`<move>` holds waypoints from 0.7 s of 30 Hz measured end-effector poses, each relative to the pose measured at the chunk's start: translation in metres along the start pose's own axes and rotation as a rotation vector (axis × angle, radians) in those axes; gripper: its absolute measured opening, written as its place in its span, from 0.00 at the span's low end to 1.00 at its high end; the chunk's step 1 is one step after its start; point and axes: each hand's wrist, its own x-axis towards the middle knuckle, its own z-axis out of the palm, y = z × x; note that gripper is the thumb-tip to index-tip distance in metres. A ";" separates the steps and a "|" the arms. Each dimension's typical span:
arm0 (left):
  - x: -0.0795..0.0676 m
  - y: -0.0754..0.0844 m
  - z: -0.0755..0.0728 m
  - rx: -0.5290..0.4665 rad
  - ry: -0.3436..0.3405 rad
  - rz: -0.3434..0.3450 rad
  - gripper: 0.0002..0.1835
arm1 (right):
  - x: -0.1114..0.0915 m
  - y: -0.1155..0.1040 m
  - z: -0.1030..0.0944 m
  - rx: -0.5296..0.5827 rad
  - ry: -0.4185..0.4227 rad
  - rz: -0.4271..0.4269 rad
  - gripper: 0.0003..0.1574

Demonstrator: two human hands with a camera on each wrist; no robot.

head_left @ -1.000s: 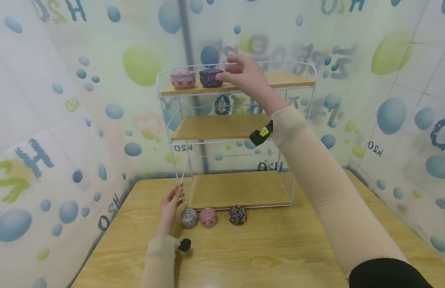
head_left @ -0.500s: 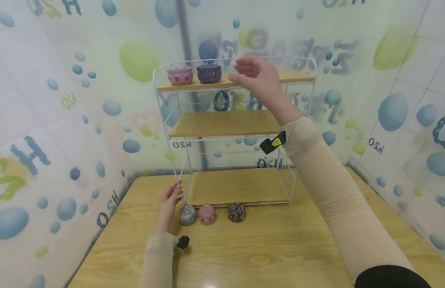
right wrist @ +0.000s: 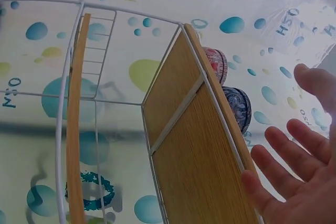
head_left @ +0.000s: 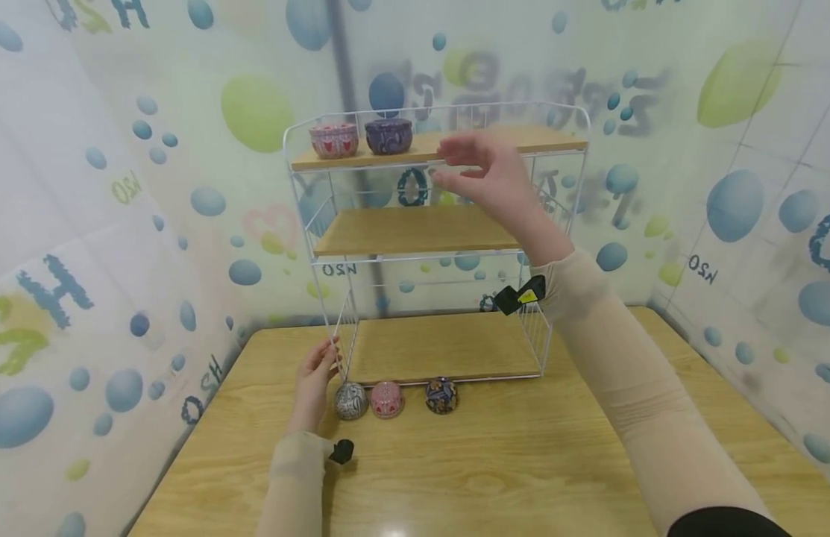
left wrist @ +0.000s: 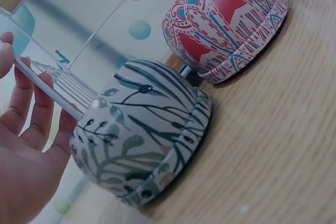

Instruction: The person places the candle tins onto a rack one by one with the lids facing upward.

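A white wire rack with wooden shelves (head_left: 415, 230) stands on the table. On its top shelf, at the left, sit a pink patterned tin (head_left: 334, 140) and a dark purple tin (head_left: 388, 136), side by side. My right hand (head_left: 491, 175) is in the air before the top shelf, right of the purple tin, fingers spread and holding nothing. My left hand (head_left: 315, 380) grips the rack's left front post (left wrist: 50, 88) between thumb and fingers. Beside it on the table are a grey leaf-patterned tin (left wrist: 139, 135), a pink-red tin (head_left: 387, 400) and a dark floral tin (head_left: 441, 396).
The wooden table (head_left: 495, 462) reaches out in front of the rack and to both sides. A patterned curtain (head_left: 153, 246) hangs behind and at the sides. The three front tins stand close to the bottom shelf's (head_left: 448, 347) front edge.
My right hand has let go of the purple tin, leaving it on the top shelf, and has drawn back to the right and down. My left hand keeps its grip on the post.
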 end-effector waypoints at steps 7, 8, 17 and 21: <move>0.000 -0.001 -0.001 -0.017 0.010 -0.001 0.20 | -0.017 0.016 0.002 0.012 -0.037 -0.008 0.32; 0.000 -0.001 -0.001 -0.018 0.009 -0.001 0.20 | -0.019 0.019 0.003 0.021 -0.042 -0.012 0.32; 0.003 -0.005 -0.002 -0.002 0.003 0.002 0.20 | -0.050 0.040 0.009 0.041 -0.090 -0.063 0.31; 0.000 0.000 0.000 -0.006 -0.001 0.001 0.20 | -0.062 0.048 0.013 0.051 -0.132 -0.060 0.32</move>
